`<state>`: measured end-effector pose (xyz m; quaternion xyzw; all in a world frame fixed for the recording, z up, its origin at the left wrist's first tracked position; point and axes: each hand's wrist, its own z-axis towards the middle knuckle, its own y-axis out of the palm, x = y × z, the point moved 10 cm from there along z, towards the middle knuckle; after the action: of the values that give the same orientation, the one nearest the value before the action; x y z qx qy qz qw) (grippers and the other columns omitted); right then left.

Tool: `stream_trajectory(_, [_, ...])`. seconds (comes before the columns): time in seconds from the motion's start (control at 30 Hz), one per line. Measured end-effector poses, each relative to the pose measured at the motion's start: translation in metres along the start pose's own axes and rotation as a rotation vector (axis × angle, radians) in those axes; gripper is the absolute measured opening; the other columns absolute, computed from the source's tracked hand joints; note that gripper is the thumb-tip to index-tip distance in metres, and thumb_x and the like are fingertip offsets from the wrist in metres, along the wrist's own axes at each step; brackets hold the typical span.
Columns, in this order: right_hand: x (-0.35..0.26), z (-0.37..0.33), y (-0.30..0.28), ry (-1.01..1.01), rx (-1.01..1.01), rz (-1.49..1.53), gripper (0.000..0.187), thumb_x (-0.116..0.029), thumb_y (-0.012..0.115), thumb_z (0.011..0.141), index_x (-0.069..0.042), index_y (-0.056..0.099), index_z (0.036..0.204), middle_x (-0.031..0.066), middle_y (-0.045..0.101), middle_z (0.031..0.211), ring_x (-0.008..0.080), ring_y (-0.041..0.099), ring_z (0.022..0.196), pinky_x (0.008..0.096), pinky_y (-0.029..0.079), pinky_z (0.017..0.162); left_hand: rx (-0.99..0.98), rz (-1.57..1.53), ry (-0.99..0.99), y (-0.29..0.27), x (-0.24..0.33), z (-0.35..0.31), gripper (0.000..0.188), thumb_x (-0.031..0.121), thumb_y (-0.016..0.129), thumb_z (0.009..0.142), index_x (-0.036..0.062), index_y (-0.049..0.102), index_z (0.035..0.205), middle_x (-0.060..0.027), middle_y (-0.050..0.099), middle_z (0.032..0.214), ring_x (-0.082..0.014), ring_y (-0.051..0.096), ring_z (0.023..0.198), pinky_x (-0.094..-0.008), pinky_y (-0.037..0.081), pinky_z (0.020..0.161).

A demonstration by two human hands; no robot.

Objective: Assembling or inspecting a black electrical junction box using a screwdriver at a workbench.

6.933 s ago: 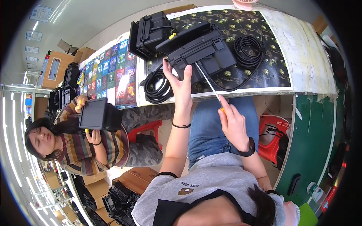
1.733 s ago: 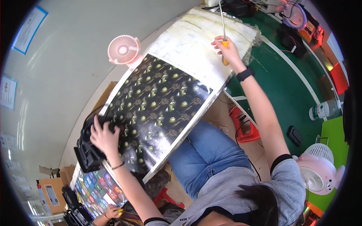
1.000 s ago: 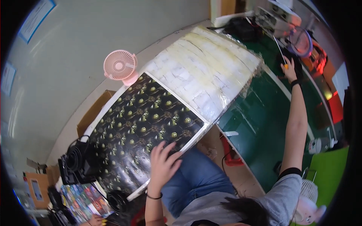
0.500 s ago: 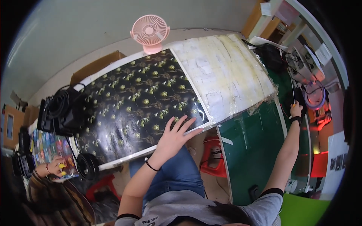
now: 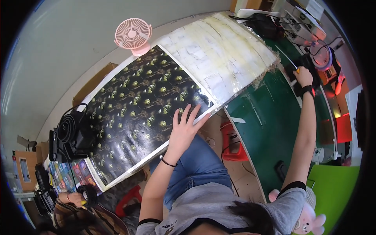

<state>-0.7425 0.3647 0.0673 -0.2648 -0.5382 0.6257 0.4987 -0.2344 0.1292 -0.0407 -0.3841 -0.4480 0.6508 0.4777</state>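
Observation:
My left hand [image 5: 185,126] lies flat, fingers spread, on the near right corner of a glossy black sheet [image 5: 133,105] printed with a repeating pale green and yellow pattern. The sheet covers part of the table and has a white border. At the far right, my right arm is stretched out over a green tabletop [image 5: 256,113]. My right hand [image 5: 304,77] is closed around the yellow end of a long thin tool [image 5: 288,58]. Its narrow pale shaft points away and to the left; its exact kind is unclear.
A pink fan [image 5: 133,35] stands behind the sheet. Left are a black device with a coiled cable [image 5: 70,131] and a co-worker's hand [image 5: 74,199]. Black gear and a lilac round fan [image 5: 321,55] are at right. A red stool [image 5: 234,147] is below.
The whole view has turned and shifted. My left hand still rests on the sheet, and my right hand still grips the thin tool, whose shaft now slants further left.

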Motion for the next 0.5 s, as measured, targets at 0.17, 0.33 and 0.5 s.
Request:
stream_trajectory(0.17, [-0.029,-0.02,-0.041,-0.233,-0.307,0.229,0.048,-0.038,0.078,0.078,0.002,0.066,0.102,0.018,0.072,0.09,0.0249,0.067,0.066,0.0376,0.052,0.058,0.002,-0.002,-0.009,-0.001,-0.003,-0.005,0.076,0.015,0.063,0.082,0.0368,0.038,0.151,-0.0051,0.039,0.152,-0.0285,0.041,0.138,-0.0542,0.033,0.113])
stream_trajectory(0.33, [-0.123,-0.078,-0.094,-0.416,-0.767,0.603,0.03,-0.031,0.078,0.081,-0.001,0.07,0.081,0.0037,0.071,0.068,0.0036,0.048,0.041,0.0208,0.033,0.038,-0.01,-0.024,-0.003,-0.004,-0.005,-0.007,0.076,0.013,0.063,0.082,0.0361,0.039,0.151,-0.0052,0.038,0.154,-0.0289,0.041,0.138,-0.0526,0.033,0.113])
stream_trajectory(0.5, [-0.146,-0.028,-0.12,-0.473,-0.538,0.721,0.033,-0.035,0.074,0.086,-0.003,0.07,0.091,0.0025,0.069,0.069,0.0029,0.048,0.046,0.0195,0.033,0.04,0.023,-0.12,-0.031,-0.004,-0.005,-0.003,0.07,0.009,0.064,0.081,0.0341,0.049,0.145,-0.0058,0.043,0.151,-0.0301,0.044,0.136,-0.0524,0.034,0.112])
